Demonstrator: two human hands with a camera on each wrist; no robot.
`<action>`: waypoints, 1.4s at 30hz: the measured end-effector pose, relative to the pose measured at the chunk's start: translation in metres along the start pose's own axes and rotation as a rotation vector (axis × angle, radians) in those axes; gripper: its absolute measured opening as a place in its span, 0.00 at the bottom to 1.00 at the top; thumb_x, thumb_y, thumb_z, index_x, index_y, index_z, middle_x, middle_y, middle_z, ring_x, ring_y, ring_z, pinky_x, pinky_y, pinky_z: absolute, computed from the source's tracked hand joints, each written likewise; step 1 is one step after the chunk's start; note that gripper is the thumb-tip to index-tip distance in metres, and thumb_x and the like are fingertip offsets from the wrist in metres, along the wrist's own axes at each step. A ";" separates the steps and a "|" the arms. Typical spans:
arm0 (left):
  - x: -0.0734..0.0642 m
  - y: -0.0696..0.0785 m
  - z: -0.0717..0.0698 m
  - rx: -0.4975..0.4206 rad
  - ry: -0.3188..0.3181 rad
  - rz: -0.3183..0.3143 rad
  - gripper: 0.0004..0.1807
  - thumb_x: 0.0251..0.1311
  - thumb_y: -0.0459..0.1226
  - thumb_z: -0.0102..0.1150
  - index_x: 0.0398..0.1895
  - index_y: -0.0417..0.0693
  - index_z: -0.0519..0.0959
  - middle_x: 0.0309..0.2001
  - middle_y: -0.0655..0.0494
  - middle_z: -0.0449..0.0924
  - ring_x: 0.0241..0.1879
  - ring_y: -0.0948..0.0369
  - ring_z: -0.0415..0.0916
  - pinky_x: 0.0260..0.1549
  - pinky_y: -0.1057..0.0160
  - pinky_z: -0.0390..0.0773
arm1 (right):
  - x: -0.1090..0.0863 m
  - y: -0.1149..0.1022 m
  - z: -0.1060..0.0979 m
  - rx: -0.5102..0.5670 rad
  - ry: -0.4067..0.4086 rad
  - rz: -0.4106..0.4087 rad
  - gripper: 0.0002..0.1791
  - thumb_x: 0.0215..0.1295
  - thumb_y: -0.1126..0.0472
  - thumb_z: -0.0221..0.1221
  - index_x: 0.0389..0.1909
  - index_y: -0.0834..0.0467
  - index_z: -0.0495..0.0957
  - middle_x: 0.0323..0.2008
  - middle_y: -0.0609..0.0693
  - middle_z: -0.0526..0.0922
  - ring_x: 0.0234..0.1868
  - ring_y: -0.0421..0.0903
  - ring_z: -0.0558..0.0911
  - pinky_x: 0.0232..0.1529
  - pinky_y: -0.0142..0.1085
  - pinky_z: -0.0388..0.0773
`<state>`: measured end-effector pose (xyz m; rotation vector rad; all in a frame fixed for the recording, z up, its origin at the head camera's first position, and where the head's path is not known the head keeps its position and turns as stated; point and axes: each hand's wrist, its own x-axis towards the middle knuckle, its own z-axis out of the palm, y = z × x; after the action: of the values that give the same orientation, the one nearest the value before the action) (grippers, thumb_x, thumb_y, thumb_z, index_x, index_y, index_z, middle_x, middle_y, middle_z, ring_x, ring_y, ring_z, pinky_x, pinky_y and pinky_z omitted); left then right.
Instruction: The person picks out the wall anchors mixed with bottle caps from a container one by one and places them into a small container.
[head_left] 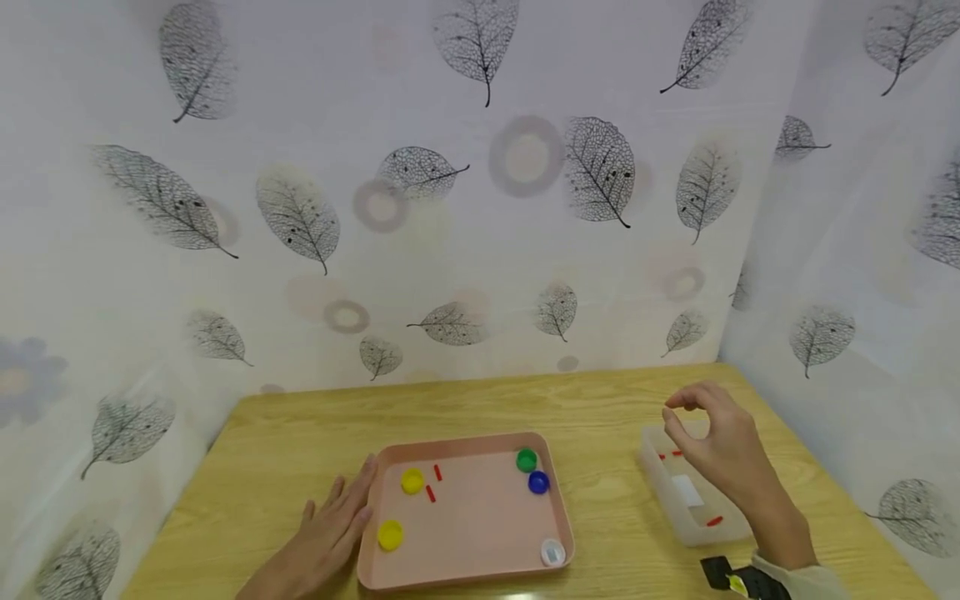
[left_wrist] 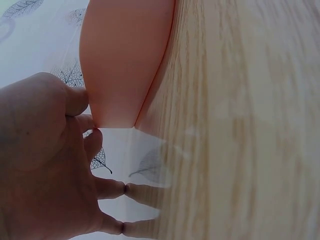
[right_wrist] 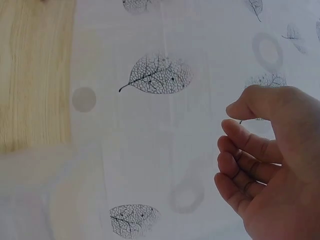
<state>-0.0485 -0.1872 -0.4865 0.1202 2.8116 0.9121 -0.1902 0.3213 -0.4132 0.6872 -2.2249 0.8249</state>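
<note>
My left hand (head_left: 330, 529) rests on the table with its fingers spread, touching the left side of a pink tray (head_left: 480, 575). In the left wrist view, the fingers (left_wrist: 80, 102) meet the tray's outer wall. My right hand (head_left: 723, 446) is raised over a translucent white box (head_left: 667, 508), with thumb and index finger bent towards each other. No object shows between these fingertips in the right wrist view (right_wrist: 270, 155). Inside the tray lie two red sticks (head_left: 434, 483), near a yellow cap (head_left: 412, 481) and a second yellow cap (head_left: 390, 535).
A green cap (head_left: 527, 459) and a blue cap (head_left: 538, 482) sit in the tray's far right corner, a white cap (head_left: 552, 552) in its near right corner. The box holds several red sticks (head_left: 715, 521) and a white label (head_left: 687, 491). Leaf-patterned cloth (head_left: 465, 250) surrounds the table.
</note>
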 end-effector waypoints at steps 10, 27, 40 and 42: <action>0.002 0.003 -0.002 0.039 0.036 0.027 0.33 0.84 0.51 0.31 0.85 0.61 0.38 0.83 0.54 0.38 0.76 0.30 0.37 0.59 0.16 0.29 | 0.004 -0.026 0.031 0.063 -0.095 -0.036 0.13 0.54 0.74 0.70 0.38 0.59 0.81 0.40 0.47 0.81 0.40 0.44 0.77 0.43 0.27 0.72; 0.000 0.001 0.001 0.038 0.057 0.046 0.33 0.84 0.49 0.33 0.85 0.58 0.41 0.82 0.54 0.40 0.76 0.29 0.40 0.58 0.15 0.32 | -0.006 -0.059 0.087 0.223 -0.202 -0.076 0.15 0.54 0.73 0.72 0.38 0.56 0.80 0.37 0.45 0.80 0.39 0.41 0.77 0.40 0.36 0.80; 0.001 0.001 0.001 0.023 0.038 0.026 0.33 0.84 0.51 0.32 0.85 0.64 0.38 0.83 0.56 0.39 0.77 0.31 0.37 0.59 0.16 0.30 | -0.010 -0.090 0.122 0.388 -0.271 -0.032 0.13 0.58 0.71 0.71 0.39 0.57 0.78 0.37 0.48 0.80 0.39 0.46 0.79 0.40 0.43 0.83; 0.001 0.001 0.001 0.019 0.031 0.026 0.33 0.84 0.51 0.32 0.85 0.63 0.38 0.83 0.56 0.38 0.77 0.31 0.37 0.59 0.16 0.29 | -0.012 -0.094 0.127 0.405 -0.282 -0.025 0.13 0.58 0.71 0.71 0.38 0.57 0.78 0.37 0.45 0.78 0.38 0.42 0.78 0.39 0.43 0.83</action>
<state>-0.0491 -0.1861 -0.4868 0.1463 2.8540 0.9007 -0.1709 0.1714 -0.4623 1.0772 -2.3081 1.2489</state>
